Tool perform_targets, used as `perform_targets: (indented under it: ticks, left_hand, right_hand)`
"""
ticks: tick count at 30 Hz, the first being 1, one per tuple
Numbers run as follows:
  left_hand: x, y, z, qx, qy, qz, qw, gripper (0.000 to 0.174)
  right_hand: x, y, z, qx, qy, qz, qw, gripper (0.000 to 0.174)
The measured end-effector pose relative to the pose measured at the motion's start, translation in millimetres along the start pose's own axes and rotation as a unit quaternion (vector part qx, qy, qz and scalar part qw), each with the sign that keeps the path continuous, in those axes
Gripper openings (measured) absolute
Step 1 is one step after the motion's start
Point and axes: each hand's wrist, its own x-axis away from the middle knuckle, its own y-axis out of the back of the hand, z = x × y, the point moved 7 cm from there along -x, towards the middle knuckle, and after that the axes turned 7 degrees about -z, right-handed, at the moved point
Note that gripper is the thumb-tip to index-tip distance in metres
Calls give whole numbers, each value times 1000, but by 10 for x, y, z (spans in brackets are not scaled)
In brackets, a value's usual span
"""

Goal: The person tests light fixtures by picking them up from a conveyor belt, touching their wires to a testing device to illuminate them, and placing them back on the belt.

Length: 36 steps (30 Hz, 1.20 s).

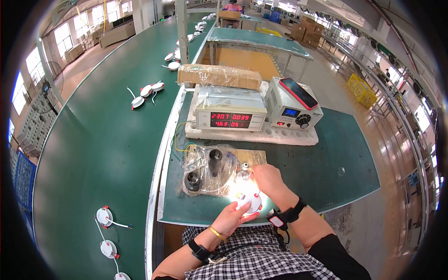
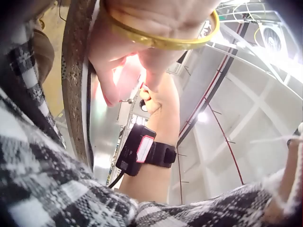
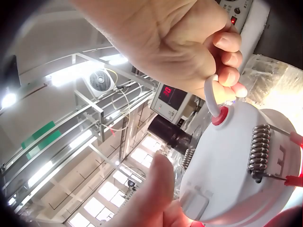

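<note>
A round white LED downlight (image 1: 252, 202), with coil springs (image 3: 259, 147) and red-tipped clips, glows brightly in front of the person's body. My left hand (image 1: 232, 219) grips it by the edge, its thumb (image 3: 160, 182) showing on the near side in the right wrist view. From a red grommet on its back rises a short white cable (image 3: 211, 98). The right hand (image 1: 269, 181) pinches that cable with curled fingers, next to a plastic-wrapped board (image 1: 228, 185). Glare washes out the spot where the cable meets the board.
Two black lamp holders (image 1: 215, 161) stand on the board. Behind it, a power meter (image 1: 231, 114) with red digits and a voltage regulator (image 1: 294, 105) carrying a phone (image 1: 298, 92) sit on white foam (image 1: 252, 136). More downlights (image 1: 108, 249) lie along the green conveyor (image 1: 107, 154) at left.
</note>
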Motion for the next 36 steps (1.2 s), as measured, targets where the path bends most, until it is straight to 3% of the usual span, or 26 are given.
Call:
perform_targets:
  ticks: [6, 36]
  left_hand:
    - [-26, 18, 9, -135, -35, -11, 990, 39]
    - [6, -28, 16, -82, -6, 45, 996, 39]
  right_hand:
    - [5, -30, -23, 3, 6, -2, 1000, 17]
    - [18, 3, 11, -3, 8, -19, 1000, 13]
